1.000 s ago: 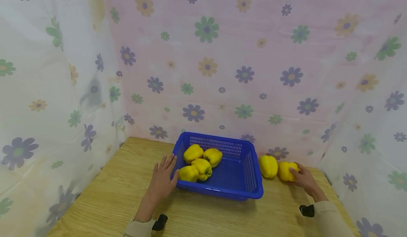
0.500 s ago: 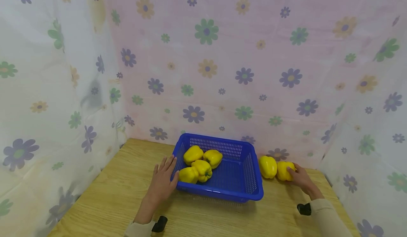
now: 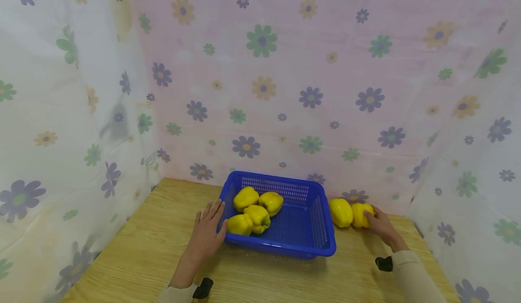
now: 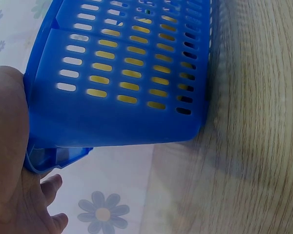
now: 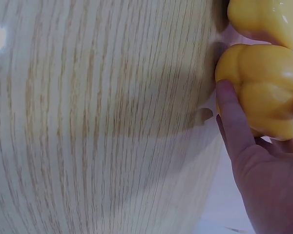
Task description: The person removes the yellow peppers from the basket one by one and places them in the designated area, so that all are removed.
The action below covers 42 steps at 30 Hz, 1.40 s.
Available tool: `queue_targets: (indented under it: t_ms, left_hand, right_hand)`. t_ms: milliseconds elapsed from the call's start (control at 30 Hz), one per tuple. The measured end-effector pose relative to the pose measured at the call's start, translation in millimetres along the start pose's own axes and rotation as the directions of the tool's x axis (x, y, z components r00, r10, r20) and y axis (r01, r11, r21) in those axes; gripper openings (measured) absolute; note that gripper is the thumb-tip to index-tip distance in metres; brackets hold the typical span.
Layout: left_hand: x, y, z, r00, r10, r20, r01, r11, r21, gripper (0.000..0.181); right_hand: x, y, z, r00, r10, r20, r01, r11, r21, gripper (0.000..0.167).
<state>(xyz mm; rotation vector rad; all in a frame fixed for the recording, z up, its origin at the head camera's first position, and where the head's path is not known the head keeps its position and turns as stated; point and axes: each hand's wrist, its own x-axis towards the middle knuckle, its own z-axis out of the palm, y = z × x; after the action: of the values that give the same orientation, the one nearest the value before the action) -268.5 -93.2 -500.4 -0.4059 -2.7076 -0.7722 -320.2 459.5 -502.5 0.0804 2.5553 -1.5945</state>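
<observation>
My left hand [image 3: 206,235] rests on the left rim of a blue plastic basket [image 3: 281,249], its fingers fairly straight. In the left wrist view, the hand [image 4: 14,161] lies along the rim, beside the slotted basket wall [image 4: 107,122]. Several yellow bell peppers [image 3: 246,199] lie in the basket's left half. To the right of the basket, my right hand [image 3: 383,226] grips a yellow bell pepper [image 3: 359,215], with fingers and thumb around its sides in the right wrist view. Another yellow bell pepper [image 3: 341,213] stands between it and the basket.
Everything stands on a wood-grain table [image 3: 163,248]. A flower-patterned sheet [image 3: 281,90] hangs close behind the basket, with similar sheets on the left and right. Black straps or cameras [image 3: 203,288] sit at both wrists.
My right hand has moved the gripped bell pepper left along the table, up against or very close to the other loose pepper. The left hand and basket have stayed in place.
</observation>
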Motion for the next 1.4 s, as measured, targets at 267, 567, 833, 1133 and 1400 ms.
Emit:
queue_targets:
  t_ms: [267,567,833,1133,1400]
  left_hand:
    - [-0.5,-0.5,0.4,1.000,0.007,-0.005,-0.007,1.000,0.004,0.055]
    - [-1.5,0.4,-0.8,1.000,0.004,-0.004,-0.004,1.000,-0.013,0.055]
    - [-1.7,1.8,-1.5,1.000,0.005,-0.004,-0.005,1.000,-0.029,0.055]
    - [-1.4,3.2,-2.4,1.000,0.015,-0.013,-0.015,0.999,-0.041,0.055]
    - [-1.8,3.6,-2.9,1.000,0.014,-0.010,-0.014,0.999,-0.035,0.055]
  right_hand:
    - [2.6,2.1,1.1,0.998,0.005,0.059,-0.004,1.000,-0.016,0.065]
    - [1.8,4.4,3.6,0.999,0.008,0.036,-0.007,1.000,-0.023,0.068]
    - [-4.0,-7.5,-2.7,0.995,0.094,-0.042,-0.100,0.976,-0.193,0.076]
    - [-14.5,-28.8,-10.0,0.991,0.020,-0.129,-0.075,0.893,-0.444,0.076]
    - [-22.2,-70.6,2.6,0.990,-0.060,-0.131,-0.009,0.880,-0.475,0.070]
